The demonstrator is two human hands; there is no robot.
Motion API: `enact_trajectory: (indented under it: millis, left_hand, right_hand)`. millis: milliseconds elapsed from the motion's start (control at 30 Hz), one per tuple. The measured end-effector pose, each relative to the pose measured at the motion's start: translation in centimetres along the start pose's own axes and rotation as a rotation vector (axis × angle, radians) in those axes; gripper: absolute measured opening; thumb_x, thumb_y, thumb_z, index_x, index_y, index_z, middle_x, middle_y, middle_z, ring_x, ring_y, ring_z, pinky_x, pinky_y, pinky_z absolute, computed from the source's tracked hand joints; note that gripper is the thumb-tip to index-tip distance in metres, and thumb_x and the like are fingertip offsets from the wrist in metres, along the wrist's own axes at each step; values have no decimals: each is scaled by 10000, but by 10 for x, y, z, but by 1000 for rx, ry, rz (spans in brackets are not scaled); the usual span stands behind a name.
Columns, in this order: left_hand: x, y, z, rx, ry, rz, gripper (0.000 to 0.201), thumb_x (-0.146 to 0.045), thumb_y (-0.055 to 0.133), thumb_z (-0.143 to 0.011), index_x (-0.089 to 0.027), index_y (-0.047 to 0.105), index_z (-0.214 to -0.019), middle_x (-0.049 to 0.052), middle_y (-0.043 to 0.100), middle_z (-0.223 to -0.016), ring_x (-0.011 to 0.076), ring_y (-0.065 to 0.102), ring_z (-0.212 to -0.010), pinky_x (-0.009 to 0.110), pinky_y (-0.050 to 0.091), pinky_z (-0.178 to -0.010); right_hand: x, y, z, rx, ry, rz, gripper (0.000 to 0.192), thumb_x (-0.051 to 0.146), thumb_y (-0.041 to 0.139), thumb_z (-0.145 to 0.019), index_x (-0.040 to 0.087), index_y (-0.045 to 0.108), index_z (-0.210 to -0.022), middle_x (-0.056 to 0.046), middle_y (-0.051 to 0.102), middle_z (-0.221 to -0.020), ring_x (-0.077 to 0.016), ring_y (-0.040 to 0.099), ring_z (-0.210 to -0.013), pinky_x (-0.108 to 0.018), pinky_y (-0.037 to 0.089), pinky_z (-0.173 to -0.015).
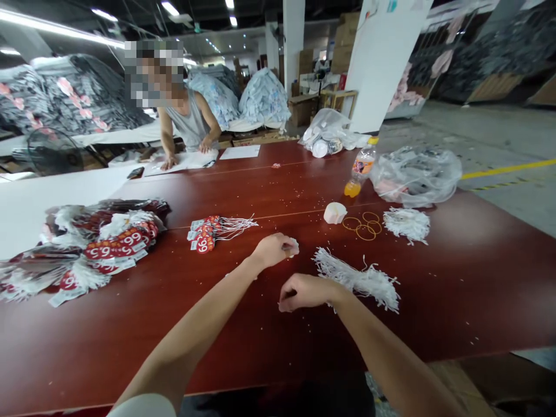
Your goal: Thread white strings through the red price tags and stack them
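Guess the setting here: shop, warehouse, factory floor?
Most likely a garment factory's packing floor. Stacks of folded clothes fill the back, red price tags and bundles of white strings lie on the long table, and cardboard boxes stand behind.

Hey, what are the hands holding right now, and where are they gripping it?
The left hand pinches a small white piece at its fingertips; what it is cannot be told. The right hand is closed, nothing visible in it.
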State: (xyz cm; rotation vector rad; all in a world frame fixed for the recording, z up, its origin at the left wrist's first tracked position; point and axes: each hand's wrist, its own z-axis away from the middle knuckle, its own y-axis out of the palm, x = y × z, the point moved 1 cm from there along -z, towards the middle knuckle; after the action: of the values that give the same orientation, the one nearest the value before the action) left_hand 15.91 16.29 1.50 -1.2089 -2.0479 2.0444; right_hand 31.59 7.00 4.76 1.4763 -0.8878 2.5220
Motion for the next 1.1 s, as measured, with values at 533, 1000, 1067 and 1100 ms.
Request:
enact_trajectory:
  millis: [533, 1000, 1067, 1100]
  left_hand:
    - [-24, -9, 127, -464, 0, 31, 105, -257, 561, -988, -241, 619, -1074, -3, 741, -984, 131, 700, -780, 239, 536, -691]
    - [-11, -4, 134, -495, 150, 33, 120, -257, 559, -996, -227, 621, -1093, 27, 754, -976, 148, 724, -812, 269, 574, -726]
    - [-12, -4, 136, -465, 160, 32, 107, -268, 548, -998, -224, 630, -1050, 25, 755, -935, 145, 717, -775, 279, 560, -722]
    - [-13, -4, 139, -434, 176, 8, 104, -259, 541, -1000, -226, 635, -1030, 20, 754, -925, 143, 713, -774, 289, 548, -738]
  right_hand:
    - [-13, 14, -15, -691, -100, 340, 301, 350, 435, -1000, 221, 577, -768, -4, 631, -693, -162, 556, -630, -277, 324, -622]
    - [-15, 15, -21, -732, 11, 186, 353, 499, 508, -963, 229, 641, -778, -15, 667, -733, -185, 586, -666, -295, 391, -648]
    - [-17, 11, -20, -670, -24, 53, 309, 512, 571, -925, 240, 698, -852, -22, 714, -860, -204, 636, -788, -303, 441, -735]
    - [-18, 9, -20, -611, -62, -26, 289, 502, 592, -911, 244, 720, -889, -22, 727, -912, -211, 651, -847, -305, 458, -781]
